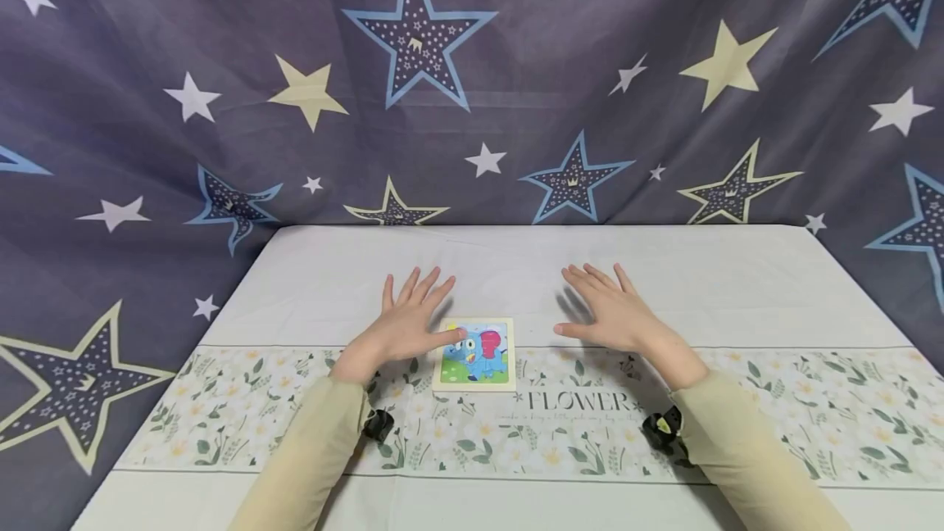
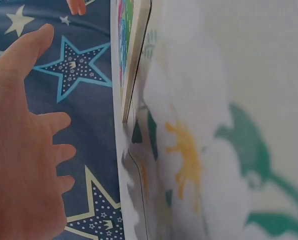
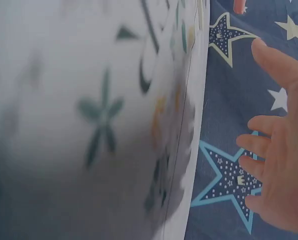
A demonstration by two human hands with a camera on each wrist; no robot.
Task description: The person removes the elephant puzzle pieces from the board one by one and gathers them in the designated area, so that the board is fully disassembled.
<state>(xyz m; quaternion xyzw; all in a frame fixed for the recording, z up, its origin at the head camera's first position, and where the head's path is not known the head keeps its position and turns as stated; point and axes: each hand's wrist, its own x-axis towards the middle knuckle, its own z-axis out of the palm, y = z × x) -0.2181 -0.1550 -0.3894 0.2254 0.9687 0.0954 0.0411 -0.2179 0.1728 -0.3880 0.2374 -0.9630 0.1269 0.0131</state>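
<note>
A small square jigsaw puzzle (image 1: 487,360) with a light wooden frame and a blue cartoon elephant lies on the table's floral band. My left hand (image 1: 407,326) hovers at its left side with fingers spread, the thumb overlapping the picture's upper left in the head view. To the right of the puzzle, my right hand (image 1: 614,316) is held over the cloth, fingers spread and palm holding nothing. The left wrist view shows the puzzle's edge (image 2: 134,60) side-on, beside the left hand (image 2: 26,145). In the right wrist view the right hand (image 3: 284,150) has its fingers extended.
A white tablecloth (image 1: 516,269) covers the table, with a printed floral band and the word FLOWER. Behind and on both sides hangs a dark curtain (image 1: 516,113) patterned with stars. Each wrist wears a dark strapped device (image 1: 378,425).
</note>
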